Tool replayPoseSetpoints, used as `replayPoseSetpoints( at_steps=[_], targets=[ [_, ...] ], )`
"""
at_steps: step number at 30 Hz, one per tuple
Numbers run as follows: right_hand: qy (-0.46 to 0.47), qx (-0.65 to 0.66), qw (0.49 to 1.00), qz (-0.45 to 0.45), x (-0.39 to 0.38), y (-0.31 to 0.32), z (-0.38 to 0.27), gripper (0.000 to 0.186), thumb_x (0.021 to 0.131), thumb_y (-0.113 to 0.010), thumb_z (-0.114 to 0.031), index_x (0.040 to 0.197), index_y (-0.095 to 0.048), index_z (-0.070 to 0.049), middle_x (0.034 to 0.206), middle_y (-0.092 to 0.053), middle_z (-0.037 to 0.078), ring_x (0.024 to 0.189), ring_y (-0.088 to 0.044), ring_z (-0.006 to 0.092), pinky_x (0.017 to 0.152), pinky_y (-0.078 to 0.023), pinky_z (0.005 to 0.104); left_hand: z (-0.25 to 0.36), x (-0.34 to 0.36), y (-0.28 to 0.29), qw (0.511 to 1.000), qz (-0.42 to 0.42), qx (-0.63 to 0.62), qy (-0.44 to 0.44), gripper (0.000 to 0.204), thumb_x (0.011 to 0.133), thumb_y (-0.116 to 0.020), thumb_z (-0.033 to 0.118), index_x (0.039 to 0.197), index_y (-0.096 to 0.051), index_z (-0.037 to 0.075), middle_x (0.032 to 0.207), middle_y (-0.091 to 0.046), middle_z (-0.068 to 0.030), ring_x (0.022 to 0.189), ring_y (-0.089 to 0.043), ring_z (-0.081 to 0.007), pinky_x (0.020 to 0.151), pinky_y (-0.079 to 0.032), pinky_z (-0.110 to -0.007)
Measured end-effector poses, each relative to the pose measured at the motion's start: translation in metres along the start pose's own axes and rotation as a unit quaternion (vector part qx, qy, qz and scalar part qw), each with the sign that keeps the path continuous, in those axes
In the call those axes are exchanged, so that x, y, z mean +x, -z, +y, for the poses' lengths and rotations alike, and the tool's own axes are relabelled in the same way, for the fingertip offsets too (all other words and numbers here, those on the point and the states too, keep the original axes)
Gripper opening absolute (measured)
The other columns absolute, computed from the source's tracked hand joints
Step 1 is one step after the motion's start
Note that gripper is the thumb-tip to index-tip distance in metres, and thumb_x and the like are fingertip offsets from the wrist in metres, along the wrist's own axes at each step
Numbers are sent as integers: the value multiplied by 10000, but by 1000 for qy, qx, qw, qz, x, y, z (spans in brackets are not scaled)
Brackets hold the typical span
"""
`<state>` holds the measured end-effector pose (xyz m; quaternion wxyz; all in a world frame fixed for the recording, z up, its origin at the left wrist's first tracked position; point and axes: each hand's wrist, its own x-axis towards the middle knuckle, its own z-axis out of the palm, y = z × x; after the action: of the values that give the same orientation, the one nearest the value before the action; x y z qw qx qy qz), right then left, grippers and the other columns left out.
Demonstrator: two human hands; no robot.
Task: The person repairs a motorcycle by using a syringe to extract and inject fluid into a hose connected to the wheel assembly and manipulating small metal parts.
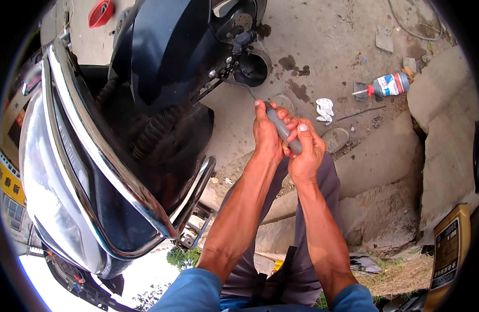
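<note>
My left hand [266, 132] is closed on the upper part of a grey tube-like syringe [282, 129], and my right hand [307, 156] grips its lower end, the fingers of both close together. A thin dark hose [247, 89] runs from the syringe's top to a bolted fitting [219, 73] on the front wheel assembly of a black scooter. The dark front fender [161, 52] and brake disc [239, 25] are above left of my hands. The chrome-trimmed front body [109, 161] with its headlamp [54, 197] fills the left side.
A bottle [390, 85] lies on stained concrete [333, 47] beside crumpled white paper [324, 109] and a thin rod [356, 113]. A red bowl [101, 13] is at the upper left, a hose [424, 36] upper right. Cracked slabs [442, 135] and a gold container [450, 244] sit right.
</note>
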<state>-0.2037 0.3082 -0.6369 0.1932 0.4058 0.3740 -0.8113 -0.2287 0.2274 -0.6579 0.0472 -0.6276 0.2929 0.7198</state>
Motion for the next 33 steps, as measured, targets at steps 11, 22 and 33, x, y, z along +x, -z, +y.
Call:
replayPoseSetpoints(
  at_steps=[11, 22, 33],
  targets=[
    [-3, 0, 1000, 2, 2, -1, 0, 372, 1005, -488, -148, 677, -544, 19, 967, -610, 52, 626, -507, 96, 460, -383, 252, 0, 3, 1, 1000, -3, -8, 2, 428, 1040, -346, 530, 964, -400, 113, 715, -444, -29, 616, -459, -156, 502, -442, -306],
    [-7, -5, 1000, 7, 1, -3, 1, 377, 1008, -484, -148, 674, -545, 16, 969, -616, 50, 651, -522, 98, 458, -383, 253, 0, 3, 4, 1000, 8, -7, 0, 416, 1041, -356, 518, 953, -394, 114, 712, -444, -31, 638, -465, -158, 547, -456, -311],
    [1, -3, 1000, 6, 1, -4, 4, 397, 1012, -487, -155, 659, -542, 17, 975, -610, 54, 690, -529, 95, 447, -373, 245, 6, -7, -2, 1000, -11, 6, 6, 402, 1055, -298, 505, 970, -407, 128, 722, -430, -14, 650, -445, -148, 521, -415, -275]
  ],
)
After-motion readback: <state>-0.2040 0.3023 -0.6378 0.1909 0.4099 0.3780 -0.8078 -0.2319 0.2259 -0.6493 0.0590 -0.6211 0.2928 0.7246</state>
